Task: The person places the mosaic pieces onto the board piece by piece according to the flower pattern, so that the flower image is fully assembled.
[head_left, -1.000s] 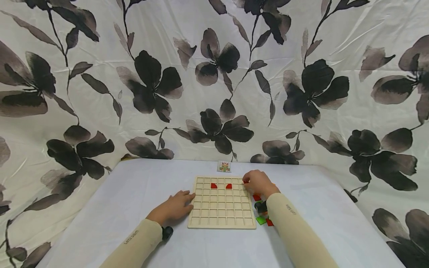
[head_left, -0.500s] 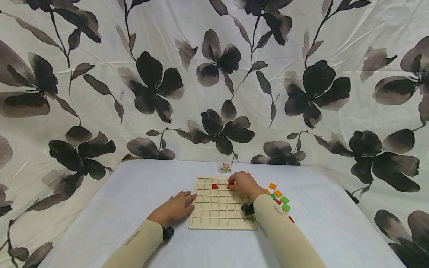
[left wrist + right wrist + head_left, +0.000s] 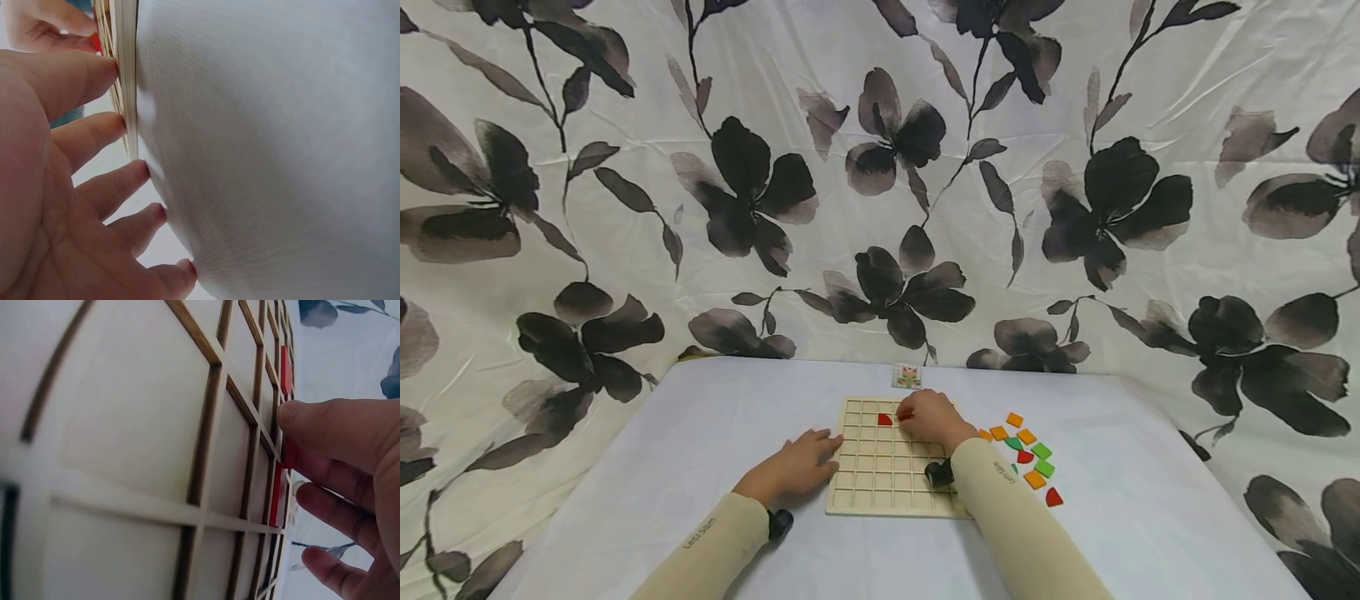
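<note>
Pale wood forms the gridded board (image 3: 882, 480), lying flat on the white tabletop (image 3: 722, 417). At the board's left edge the left hand (image 3: 793, 468) rests with fingers spread, their tips against the rim. Over the far part of the board the right hand (image 3: 931, 417) pinches a red piece (image 3: 289, 455) between thumb and finger, close to the cells. Two set red pieces (image 3: 275, 499) sit in board cells near the pinched one. Right of the board lie orange pieces (image 3: 1035, 480), green pieces (image 3: 1045, 468) and loose red pieces (image 3: 1054, 497). Just beyond the board's far edge lies a small patterned card (image 3: 907, 377); farther behind the board hangs a floral cloth (image 3: 808, 62).
</note>
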`<state>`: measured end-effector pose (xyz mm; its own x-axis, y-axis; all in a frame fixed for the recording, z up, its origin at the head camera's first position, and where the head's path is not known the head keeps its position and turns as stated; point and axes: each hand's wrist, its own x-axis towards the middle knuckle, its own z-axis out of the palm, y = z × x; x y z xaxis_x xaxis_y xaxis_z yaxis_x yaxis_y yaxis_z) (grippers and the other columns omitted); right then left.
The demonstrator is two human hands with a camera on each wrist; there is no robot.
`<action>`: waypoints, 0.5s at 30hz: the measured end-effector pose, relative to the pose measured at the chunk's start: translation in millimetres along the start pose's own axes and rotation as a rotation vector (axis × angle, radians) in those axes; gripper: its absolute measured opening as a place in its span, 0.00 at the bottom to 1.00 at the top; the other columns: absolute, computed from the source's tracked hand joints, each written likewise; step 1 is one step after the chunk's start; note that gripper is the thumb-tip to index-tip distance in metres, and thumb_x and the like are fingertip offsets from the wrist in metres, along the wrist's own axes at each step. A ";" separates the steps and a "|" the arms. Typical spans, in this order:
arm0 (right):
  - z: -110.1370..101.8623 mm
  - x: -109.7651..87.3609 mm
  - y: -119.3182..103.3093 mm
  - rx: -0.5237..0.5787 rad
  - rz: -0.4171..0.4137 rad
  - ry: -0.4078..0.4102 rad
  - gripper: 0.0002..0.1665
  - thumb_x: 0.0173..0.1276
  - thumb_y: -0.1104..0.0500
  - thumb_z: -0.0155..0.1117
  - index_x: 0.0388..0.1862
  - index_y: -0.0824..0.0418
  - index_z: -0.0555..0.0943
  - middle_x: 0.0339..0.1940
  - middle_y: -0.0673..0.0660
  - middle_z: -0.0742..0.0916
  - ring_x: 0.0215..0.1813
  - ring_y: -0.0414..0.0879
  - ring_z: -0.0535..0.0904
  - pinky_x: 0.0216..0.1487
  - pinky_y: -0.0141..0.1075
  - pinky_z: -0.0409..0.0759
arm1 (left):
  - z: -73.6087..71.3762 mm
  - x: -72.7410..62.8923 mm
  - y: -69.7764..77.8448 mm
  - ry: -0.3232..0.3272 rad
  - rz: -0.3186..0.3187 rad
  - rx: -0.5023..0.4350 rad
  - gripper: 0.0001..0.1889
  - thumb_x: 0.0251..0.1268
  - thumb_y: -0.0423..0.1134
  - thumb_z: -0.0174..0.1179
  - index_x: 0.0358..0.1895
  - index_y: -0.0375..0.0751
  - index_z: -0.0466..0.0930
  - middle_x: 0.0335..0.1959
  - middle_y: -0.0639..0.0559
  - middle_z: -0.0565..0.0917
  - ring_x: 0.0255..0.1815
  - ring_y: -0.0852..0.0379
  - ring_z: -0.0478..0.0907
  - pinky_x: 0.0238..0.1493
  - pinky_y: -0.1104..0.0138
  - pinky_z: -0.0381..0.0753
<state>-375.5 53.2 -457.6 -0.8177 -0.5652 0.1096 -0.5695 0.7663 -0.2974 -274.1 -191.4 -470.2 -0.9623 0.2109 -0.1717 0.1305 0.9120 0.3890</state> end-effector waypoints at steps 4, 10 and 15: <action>1.7 2.1 -1.1 -0.001 -0.004 0.003 0.07 0.63 0.58 0.65 0.39 0.53 0.88 0.37 0.48 0.90 0.47 0.48 0.83 0.52 0.48 0.78 | -0.2 0.1 -0.1 -0.001 -0.001 -0.004 0.28 0.70 0.48 0.54 0.71 0.46 0.66 0.74 0.41 0.63 0.77 0.36 0.53 0.71 0.35 0.51; 1.4 3.4 -4.6 0.003 -0.012 0.006 0.06 0.64 0.58 0.66 0.36 0.53 0.88 0.35 0.48 0.90 0.46 0.49 0.83 0.51 0.48 0.78 | -1.5 -2.9 2.0 -0.003 -0.011 -0.012 0.28 0.70 0.48 0.54 0.71 0.47 0.66 0.74 0.42 0.64 0.77 0.36 0.53 0.72 0.36 0.51; 2.4 4.6 -4.9 0.009 0.021 0.022 0.05 0.65 0.58 0.65 0.34 0.51 0.88 0.33 0.46 0.89 0.46 0.48 0.83 0.51 0.47 0.79 | -4.0 -4.5 4.6 -0.005 -0.016 -0.013 0.28 0.71 0.48 0.54 0.71 0.46 0.66 0.74 0.42 0.63 0.77 0.36 0.52 0.73 0.36 0.50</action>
<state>-376.3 46.1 -457.9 -0.8313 -0.5418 0.1243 -0.5514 0.7753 -0.3080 -270.1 -189.5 -464.0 -0.9629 0.1982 -0.1830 0.1118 0.9106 0.3978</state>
